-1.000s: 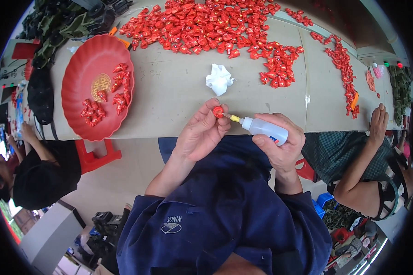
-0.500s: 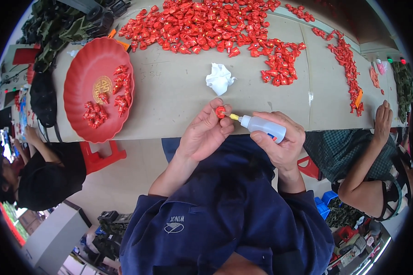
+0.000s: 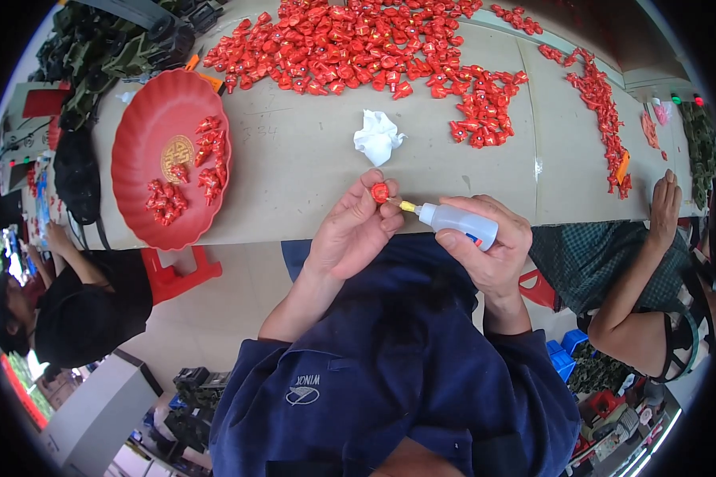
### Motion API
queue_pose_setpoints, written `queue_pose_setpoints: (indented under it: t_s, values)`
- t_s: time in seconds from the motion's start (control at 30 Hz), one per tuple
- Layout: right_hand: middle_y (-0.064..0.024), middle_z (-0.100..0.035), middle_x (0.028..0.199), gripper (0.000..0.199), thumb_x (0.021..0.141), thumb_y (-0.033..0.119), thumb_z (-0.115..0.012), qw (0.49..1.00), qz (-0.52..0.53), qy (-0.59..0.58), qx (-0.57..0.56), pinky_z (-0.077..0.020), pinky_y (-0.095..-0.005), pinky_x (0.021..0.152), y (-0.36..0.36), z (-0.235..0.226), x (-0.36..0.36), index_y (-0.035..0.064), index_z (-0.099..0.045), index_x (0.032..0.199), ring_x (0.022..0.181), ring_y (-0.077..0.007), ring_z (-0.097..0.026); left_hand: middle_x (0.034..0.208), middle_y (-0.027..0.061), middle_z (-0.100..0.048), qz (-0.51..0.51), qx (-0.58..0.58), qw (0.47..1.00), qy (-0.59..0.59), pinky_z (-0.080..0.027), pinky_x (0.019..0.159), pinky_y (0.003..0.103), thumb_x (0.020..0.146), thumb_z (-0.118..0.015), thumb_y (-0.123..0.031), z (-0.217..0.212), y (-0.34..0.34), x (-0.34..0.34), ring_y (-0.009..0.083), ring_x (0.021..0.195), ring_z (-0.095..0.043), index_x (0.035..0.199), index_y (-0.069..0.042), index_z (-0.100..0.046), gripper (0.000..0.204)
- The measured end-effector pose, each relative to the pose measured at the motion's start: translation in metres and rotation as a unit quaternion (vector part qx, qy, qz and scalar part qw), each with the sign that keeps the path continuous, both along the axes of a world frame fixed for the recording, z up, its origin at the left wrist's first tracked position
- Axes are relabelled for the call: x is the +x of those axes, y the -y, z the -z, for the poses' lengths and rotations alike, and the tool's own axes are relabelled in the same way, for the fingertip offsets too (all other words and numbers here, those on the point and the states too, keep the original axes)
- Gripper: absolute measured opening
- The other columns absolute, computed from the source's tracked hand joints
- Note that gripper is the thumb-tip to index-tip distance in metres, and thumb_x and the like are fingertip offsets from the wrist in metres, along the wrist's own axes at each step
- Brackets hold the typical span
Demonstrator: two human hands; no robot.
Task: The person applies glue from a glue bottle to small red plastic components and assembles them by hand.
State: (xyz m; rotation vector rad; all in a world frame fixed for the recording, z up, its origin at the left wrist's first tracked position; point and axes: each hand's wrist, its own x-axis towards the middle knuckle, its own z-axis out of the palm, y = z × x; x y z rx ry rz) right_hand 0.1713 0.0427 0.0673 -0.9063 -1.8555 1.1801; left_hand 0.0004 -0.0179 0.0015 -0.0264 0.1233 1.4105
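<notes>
My left hand (image 3: 353, 226) pinches a small red plastic piece (image 3: 380, 192) between thumb and fingers, just past the table's near edge. My right hand (image 3: 489, 246) is wrapped round a translucent white squeeze bottle (image 3: 461, 222). The bottle lies tilted almost level, its yellow nozzle (image 3: 408, 207) aimed left at the red piece. A narrow gap seems to part the nozzle's fine tip from the piece. Beyond my hands lies a crumpled white tissue (image 3: 378, 137).
A scalloped red tray (image 3: 135, 187) holding several red pieces stands at the left. A big heap of red pieces (image 3: 334, 48) covers the far side, with a smaller cluster (image 3: 485, 111) nearer. One person's hand (image 3: 665, 208) rests at the right edge; another person sits left.
The nozzle has drawn back slightly to the right, away from the red piece. The red piece has turned a little in my left fingers.
</notes>
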Motion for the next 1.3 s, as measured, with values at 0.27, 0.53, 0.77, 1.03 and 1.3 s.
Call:
queue_pose_setpoints:
  t_s: [0.27, 0.53, 0.77, 1.03, 1.3]
  values:
    - [-0.0098, -0.063, 0.074, 0.033, 0.067, 0.008, -0.075, 1.0, 0.007, 0.0, -0.001, -0.0444, -0.0239, 0.054, -0.0009, 0.0004, -0.0022, -0.0001, -0.063, 0.096, 0.062, -0.015, -0.059, 0.102, 0.0055, -0.052, 0.001, -0.027, 0.999, -0.019, -0.038, 0.068, 0.025, 0.089, -0.052, -0.011, -0.0027, 0.0017, 0.0012, 0.0122, 0.08, -0.048, 0.108, -0.008, -0.052, 0.02]
    - [-0.0098, -0.063, 0.075, 0.033, 0.067, 0.009, -0.075, 1.0, 0.015, 0.008, 0.001, -0.0447, -0.0239, 0.055, -0.001, 0.001, 0.0004, -0.0002, -0.063, 0.096, 0.062, -0.0149, -0.059, 0.103, 0.005, -0.052, -0.008, -0.018, 0.999, -0.038, -0.038, 0.069, 0.025, 0.089, -0.051, -0.011, -0.001, 0.0028, 0.0017, 0.013, 0.084, -0.047, 0.108, -0.01, -0.053, 0.019]
    - [-0.0105, -0.063, 0.074, 0.033, 0.067, 0.009, -0.075, 1.0, 0.015, 0.014, 0.012, -0.0447, -0.0239, 0.054, -0.0003, -0.0004, 0.0003, -0.0004, -0.063, 0.096, 0.061, -0.0154, -0.06, 0.102, 0.004, -0.049, -0.044, -0.011, 0.994, -0.099, -0.038, 0.069, 0.025, 0.09, -0.049, -0.011, -0.0027, 0.0025, 0.0017, 0.0129, 0.084, -0.048, 0.106, -0.011, -0.053, 0.016]
    - [-0.0106, -0.063, 0.072, 0.033, 0.066, 0.009, -0.076, 1.0, 0.012, 0.027, 0.005, -0.0447, -0.0239, 0.053, 0.0015, -0.0011, 0.0008, -0.0001, -0.063, 0.095, 0.06, -0.0158, -0.06, 0.1, 0.0033, -0.048, -0.054, 0.001, 0.991, -0.122, -0.038, 0.068, 0.026, 0.09, -0.048, -0.01, -0.0046, 0.0011, 0.0001, 0.0124, 0.083, -0.048, 0.103, -0.011, -0.051, 0.013]
    - [-0.0094, -0.063, 0.071, 0.034, 0.065, 0.008, -0.077, 0.999, 0.004, 0.033, 0.011, -0.0452, -0.0243, 0.052, 0.0018, -0.0037, 0.0005, 0.0006, -0.064, 0.094, 0.06, -0.0156, -0.061, 0.102, 0.0037, -0.048, -0.054, 0.003, 0.99, -0.13, -0.038, 0.068, 0.026, 0.091, -0.047, -0.01, -0.0018, 0.0009, -0.0002, 0.0125, 0.083, -0.048, 0.107, -0.011, -0.05, 0.016]
